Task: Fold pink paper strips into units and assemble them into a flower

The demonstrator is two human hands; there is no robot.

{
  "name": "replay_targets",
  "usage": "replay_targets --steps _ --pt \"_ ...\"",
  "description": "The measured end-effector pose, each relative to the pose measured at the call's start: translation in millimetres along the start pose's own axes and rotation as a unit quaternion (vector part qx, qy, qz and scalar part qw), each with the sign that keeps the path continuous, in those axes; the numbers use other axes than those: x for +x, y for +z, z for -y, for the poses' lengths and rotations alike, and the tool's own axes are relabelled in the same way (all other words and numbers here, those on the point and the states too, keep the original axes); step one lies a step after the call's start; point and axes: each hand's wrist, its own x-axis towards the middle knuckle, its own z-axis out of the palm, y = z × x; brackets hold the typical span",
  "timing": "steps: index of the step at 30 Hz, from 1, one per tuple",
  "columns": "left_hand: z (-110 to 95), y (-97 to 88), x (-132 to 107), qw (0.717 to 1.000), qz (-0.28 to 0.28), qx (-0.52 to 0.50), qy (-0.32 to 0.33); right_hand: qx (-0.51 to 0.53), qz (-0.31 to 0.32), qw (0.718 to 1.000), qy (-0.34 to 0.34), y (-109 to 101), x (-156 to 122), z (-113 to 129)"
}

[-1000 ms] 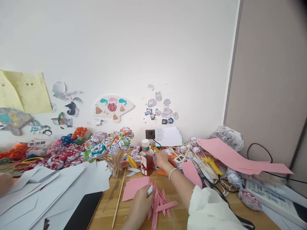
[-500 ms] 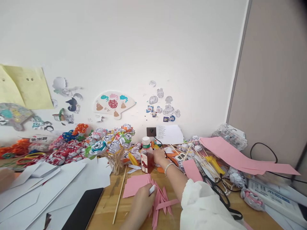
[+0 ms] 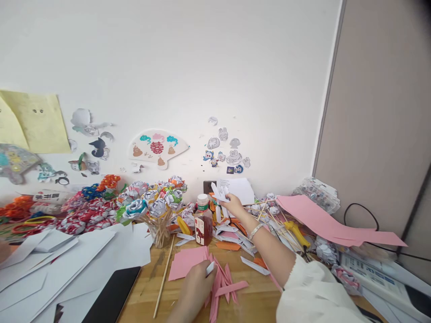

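Observation:
My right hand (image 3: 233, 204) is raised above the far side of the desk, pinching a small white paper piece (image 3: 219, 192) beside the glue bottle (image 3: 203, 220). A silver bracelet sits on that wrist. My left hand (image 3: 196, 287) rests low at the front edge, fingers closed on a small white piece of paper (image 3: 210, 268), pressing on a pile of folded pink paper strips (image 3: 224, 282) and a pink sheet (image 3: 185, 261).
Paper roses on sticks (image 3: 158, 202) stand at the back centre. White paper sheets (image 3: 67, 260) and a black phone (image 3: 111, 296) lie left. A wooden skewer (image 3: 164, 277) lies on the desk. Loose skewers, scissors (image 3: 296, 233) and large pink sheets (image 3: 333, 224) crowd the right.
My right hand has lifted from the paper scraps beside the glue bottle, bringing a white paper piece up with it. My left hand has stayed on the pink strips.

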Motion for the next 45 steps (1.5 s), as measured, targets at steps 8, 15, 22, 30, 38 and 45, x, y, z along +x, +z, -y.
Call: replay_targets --steps 8,15,22,30,38,45 --pt "-6 -3.4 -1 1.000 0.008 -0.013 0.004 -0.043 0.104 0.993 0.021 -41 -91 -32" --pt "-3 -2.4 -1 0.999 0.013 -0.021 0.022 -0.031 0.134 0.990 0.027 -38 -129 -42" --pt "-5 -2.5 3 0.993 0.000 -0.121 -0.003 0.002 0.052 0.999 0.000 -41 -137 -40" --pt "-19 -13.1 0 0.943 0.023 -0.331 -0.013 -0.012 0.018 0.999 0.025 -43 -151 -37" --pt "-16 -10.5 -1 0.910 0.069 -0.408 -0.015 0.051 -0.001 0.998 0.037 -42 -157 -28" --pt "-18 -14.0 1 0.921 0.025 -0.388 -0.021 0.328 0.117 0.937 -0.006 -24 -174 -4"
